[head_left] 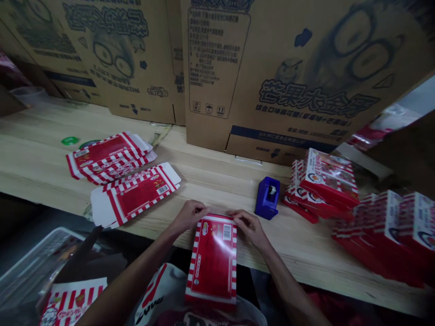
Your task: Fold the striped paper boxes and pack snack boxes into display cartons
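A flattened red-and-white striped carton [212,258] lies partly over the front edge of the light wooden bench [210,181]. My left hand [189,216] pinches its upper left corner, and my right hand [248,227] grips its upper right corner. Just left of my left hand lies another flat striped carton [137,194]. A small pile of similar flat cartons [108,156] lies beyond it. A blue tape dispenser [268,198] stands to the right of my right hand, not touching it.
Folded red cartons [329,179] are stacked at the right, with more [384,231] nearer the bench edge. Large printed cardboard boxes [217,68] stand along the back. A clear plastic bin [37,267] and a striped printed sheet [71,303] sit below the bench at the front left.
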Action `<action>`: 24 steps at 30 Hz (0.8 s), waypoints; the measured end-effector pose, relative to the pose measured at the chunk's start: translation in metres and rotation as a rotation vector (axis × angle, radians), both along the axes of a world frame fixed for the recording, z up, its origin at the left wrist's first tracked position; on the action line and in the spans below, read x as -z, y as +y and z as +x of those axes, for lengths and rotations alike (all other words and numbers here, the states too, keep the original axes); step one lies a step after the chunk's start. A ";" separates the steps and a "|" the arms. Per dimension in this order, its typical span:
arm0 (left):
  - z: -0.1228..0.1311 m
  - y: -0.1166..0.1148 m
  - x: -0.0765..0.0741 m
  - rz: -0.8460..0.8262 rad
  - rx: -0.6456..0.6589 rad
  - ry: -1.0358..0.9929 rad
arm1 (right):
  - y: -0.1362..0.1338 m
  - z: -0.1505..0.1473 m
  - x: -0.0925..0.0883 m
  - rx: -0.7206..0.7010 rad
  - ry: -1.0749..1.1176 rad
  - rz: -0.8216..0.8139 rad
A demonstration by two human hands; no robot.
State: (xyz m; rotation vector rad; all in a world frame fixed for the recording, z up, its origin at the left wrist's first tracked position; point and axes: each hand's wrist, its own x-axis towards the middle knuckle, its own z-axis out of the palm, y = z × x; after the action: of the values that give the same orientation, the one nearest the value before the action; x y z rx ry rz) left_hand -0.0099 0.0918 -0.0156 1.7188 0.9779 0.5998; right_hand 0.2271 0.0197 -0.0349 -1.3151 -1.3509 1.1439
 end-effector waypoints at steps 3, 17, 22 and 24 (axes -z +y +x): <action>0.000 -0.001 -0.002 -0.017 0.032 0.011 | -0.004 -0.006 -0.001 0.036 0.001 -0.034; -0.007 0.003 -0.030 -0.008 0.110 0.040 | 0.007 -0.005 -0.030 0.049 0.004 -0.086; -0.001 0.009 -0.035 -0.103 0.039 -0.066 | 0.015 -0.007 -0.044 0.076 0.030 -0.106; 0.001 0.009 -0.037 -0.125 0.033 -0.101 | 0.015 -0.009 -0.045 0.092 0.092 -0.120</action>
State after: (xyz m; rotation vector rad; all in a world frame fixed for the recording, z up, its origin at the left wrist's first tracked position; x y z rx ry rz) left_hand -0.0094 0.1009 0.0211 1.5759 0.8952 0.5864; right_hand 0.2180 0.0347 0.0104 -1.3789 -1.1592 1.2227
